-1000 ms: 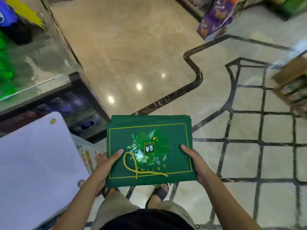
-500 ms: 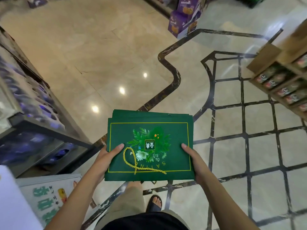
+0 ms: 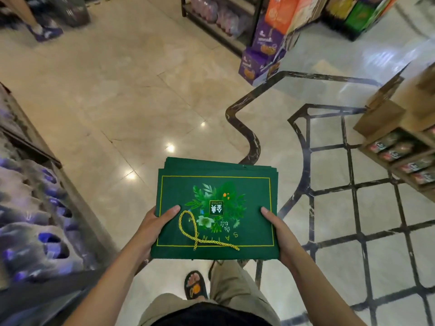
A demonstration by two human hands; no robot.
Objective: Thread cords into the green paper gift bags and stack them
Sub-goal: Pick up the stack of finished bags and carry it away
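A flat stack of several green paper gift bags (image 3: pixel 249 191) is carried in front of me at waist height, printed side up with a leaf motif and a thin gold border. A gold cord (image 3: pixel 194 228) lies looped on the top bag near its left front corner. My left hand (image 3: pixel 155 223) grips the stack's left edge, thumb on top beside the cord loop. My right hand (image 3: pixel 277 229) grips the right edge, thumb on top. The fingers of both hands are hidden under the stack.
I stand on a glossy marble floor (image 3: pixel 141 95) with dark inlay lines. A display shelf (image 3: pixel 35 208) with purple items runs along the left. A wooden rack (image 3: pixel 404 149) stands at right. Purple and orange boxes (image 3: pixel 266 52) sit ahead. Another person's foot (image 3: pixel 42 31) shows top left.
The view has swung forward along the aisle as I walk; the left shelf has slid back and the far boxes have come nearer. Both hands keep the same hold on the stack.
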